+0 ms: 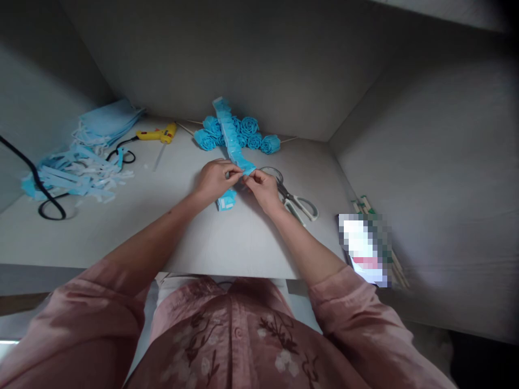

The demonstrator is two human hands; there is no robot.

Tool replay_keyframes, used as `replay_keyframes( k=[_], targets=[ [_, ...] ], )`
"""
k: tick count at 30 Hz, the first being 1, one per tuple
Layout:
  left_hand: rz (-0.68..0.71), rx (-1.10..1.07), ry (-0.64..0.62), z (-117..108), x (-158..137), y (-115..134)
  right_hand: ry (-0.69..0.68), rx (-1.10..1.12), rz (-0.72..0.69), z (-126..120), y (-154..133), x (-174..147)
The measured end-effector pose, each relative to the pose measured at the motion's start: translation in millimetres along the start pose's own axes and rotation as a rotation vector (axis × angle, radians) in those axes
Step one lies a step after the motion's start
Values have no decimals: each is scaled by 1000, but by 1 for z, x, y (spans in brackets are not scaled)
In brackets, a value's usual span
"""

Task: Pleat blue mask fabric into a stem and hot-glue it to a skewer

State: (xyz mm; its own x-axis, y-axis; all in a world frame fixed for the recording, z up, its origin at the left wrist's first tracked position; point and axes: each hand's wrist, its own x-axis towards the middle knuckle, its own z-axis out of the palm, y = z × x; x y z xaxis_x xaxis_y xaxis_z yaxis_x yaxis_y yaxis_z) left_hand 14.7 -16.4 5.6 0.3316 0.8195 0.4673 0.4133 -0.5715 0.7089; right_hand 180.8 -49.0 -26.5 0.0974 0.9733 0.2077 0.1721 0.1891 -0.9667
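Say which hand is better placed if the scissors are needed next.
Probably the right hand: the scissors lie just beside it, while the left hand is farther off. Both hands pinch the blue strip, so the right would likely need to let go first.

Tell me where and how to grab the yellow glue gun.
The handle, the slim left part of the yellow glue gun, looks the best grip, taken from above. The gun lies on its side with its handle pointing left, and the black cord leaves that end. I'd avoid the pale stick jutting nearward from the wider right end.
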Motion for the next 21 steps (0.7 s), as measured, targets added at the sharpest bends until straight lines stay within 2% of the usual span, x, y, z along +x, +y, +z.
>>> replay_keyframes(
  k=[11, 15, 18, 21],
  targets=[
    [-122, -104, 48, 1, -2, 3, -9, -3, 11, 1, -3, -2],
    [-211, -192, 93, 3, 1, 1, -14, 35, 41, 2, -4, -2],
    [-280, -221, 196, -11, 12, 2, -15, 65, 98, 2, -2, -1],
    [-362, -137, 312, -49, 27, -1, -22, 96, 134, 2, 0, -1]
  ],
)
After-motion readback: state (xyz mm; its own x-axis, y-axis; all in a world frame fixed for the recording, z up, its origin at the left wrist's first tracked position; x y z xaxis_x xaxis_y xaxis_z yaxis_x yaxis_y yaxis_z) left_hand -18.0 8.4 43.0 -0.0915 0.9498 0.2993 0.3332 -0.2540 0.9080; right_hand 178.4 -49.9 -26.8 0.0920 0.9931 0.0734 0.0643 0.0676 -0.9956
